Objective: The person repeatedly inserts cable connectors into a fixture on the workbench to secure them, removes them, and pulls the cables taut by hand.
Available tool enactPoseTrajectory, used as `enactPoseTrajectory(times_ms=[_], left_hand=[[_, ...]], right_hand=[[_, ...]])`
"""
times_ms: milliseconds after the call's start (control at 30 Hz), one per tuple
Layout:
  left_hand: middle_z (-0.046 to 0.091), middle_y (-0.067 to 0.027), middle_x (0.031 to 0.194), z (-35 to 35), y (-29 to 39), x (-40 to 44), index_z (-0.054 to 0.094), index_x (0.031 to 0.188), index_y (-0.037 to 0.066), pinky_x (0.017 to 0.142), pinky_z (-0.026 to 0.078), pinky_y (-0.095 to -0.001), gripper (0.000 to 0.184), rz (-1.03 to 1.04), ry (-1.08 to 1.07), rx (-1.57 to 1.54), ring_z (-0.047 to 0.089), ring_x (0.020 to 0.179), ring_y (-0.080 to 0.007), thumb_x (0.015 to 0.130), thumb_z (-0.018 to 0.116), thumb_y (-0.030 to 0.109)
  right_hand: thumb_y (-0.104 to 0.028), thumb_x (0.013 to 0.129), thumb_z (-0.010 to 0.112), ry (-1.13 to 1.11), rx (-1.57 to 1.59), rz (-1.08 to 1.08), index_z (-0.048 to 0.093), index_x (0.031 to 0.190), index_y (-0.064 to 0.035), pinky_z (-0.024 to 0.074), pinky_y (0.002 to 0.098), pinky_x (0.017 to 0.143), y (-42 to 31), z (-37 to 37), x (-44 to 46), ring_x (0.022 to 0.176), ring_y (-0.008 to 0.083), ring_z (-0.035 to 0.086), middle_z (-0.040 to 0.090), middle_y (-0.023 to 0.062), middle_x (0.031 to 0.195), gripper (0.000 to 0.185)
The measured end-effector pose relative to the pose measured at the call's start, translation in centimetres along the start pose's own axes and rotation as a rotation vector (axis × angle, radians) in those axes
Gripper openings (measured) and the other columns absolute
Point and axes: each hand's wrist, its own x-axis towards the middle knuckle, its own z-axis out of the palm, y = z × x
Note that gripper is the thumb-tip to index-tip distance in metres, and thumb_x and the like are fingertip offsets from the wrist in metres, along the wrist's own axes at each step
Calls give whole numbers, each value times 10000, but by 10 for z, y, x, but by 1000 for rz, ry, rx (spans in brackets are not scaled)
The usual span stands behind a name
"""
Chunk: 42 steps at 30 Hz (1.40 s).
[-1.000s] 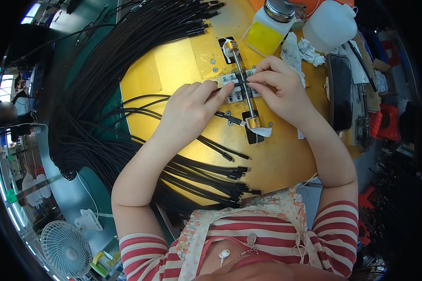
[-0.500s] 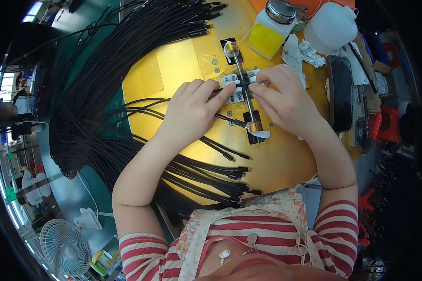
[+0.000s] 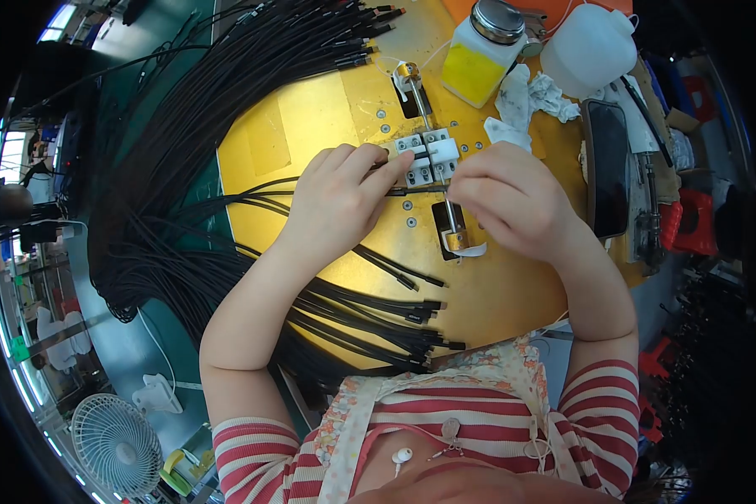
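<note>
My left hand (image 3: 336,189) pinches a black cable (image 3: 418,155) between thumb and forefinger, just left of a small white clamp block (image 3: 447,151). The cable's tip lies on the block. From beneath the same hand a second black cable (image 3: 412,192) reaches across the metal rod, below the block. My right hand (image 3: 508,197) is closed beside the rod, right of this second cable's end; anything between its fingertips is hidden. The block and rod sit on a gold-coloured plate (image 3: 512,290).
Bundles of black cables (image 3: 164,185) fill the left and front of the plate. Behind my right hand stand a bottle with yellow liquid (image 3: 475,67), a white plastic jug (image 3: 588,50) and crumpled tissue (image 3: 512,101). A phone (image 3: 606,168) lies at the right.
My right hand has drawn back from the block toward me, uncovering the white block. The black piece across the block is gone from there. The second cable's end has shifted up closer to the block.
</note>
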Motion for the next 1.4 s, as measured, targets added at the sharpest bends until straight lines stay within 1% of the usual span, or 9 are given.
enactPoseTrajectory(times_ms=[233,333,500,800,933,1033,1133,1233,1400], left_hand=[[646,-98,866,-26,-1,0,674,1057,38,688,503,-342,356,-96,20,-175,629,783,-259,705,698,-9],[653,-136,827,-61,17,2,671,999,-7,646,511,-349,232,-241,-333,-467,646,733,-293,775,706,41],[615,-155,776,-46,29,1,643,981,-40,609,495,-337,199,-138,-225,-595,629,688,-281,823,687,71],[558,-78,665,-15,19,-4,651,1001,-10,503,451,-311,269,71,44,-239,568,568,-212,758,738,68],[599,-89,804,-12,15,-2,652,1089,32,576,491,-313,350,-16,31,-242,590,655,-213,745,714,17],[608,-90,957,-2,7,1,650,1172,93,670,524,-318,479,-20,101,-168,604,766,-214,715,677,-50],[563,-49,899,4,2,2,643,1152,67,672,505,-301,426,23,61,-31,574,779,-188,728,632,28],[556,-49,913,7,0,2,635,1167,62,708,495,-297,419,24,16,0,556,784,-188,749,611,38],[545,-44,898,9,0,0,636,1171,57,697,476,-295,419,46,13,48,534,769,-184,752,608,48]], right_hand=[[42,724,700,131,99,72,622,868,-19,489,326,646,2,4,-1,758,255,607,609,95,869,175],[53,730,708,122,300,138,621,877,-11,494,308,641,0,1,1,763,239,616,612,99,881,182],[35,742,712,58,450,133,627,894,-4,490,300,631,-7,3,0,734,237,614,616,98,868,178],[-4,760,710,0,389,247,655,865,-4,487,320,624,-10,4,2,716,226,619,633,84,800,118],[-8,766,707,97,302,256,669,851,-5,477,316,624,3,12,-1,716,222,613,627,83,809,94],[-19,777,698,105,169,394,675,849,-6,466,310,625,13,13,0,723,221,596,597,76,818,77],[-32,791,687,75,138,494,673,847,-3,457,314,641,23,19,-3,743,225,580,561,73,824,65],[-49,780,694,62,96,449,667,832,-14,449,334,663,28,22,-3,761,229,567,542,69,818,68],[-57,738,649,-20,-255,169,634,795,-16,449,342,682,21,18,0,758,219,545,522,68,802,72]])
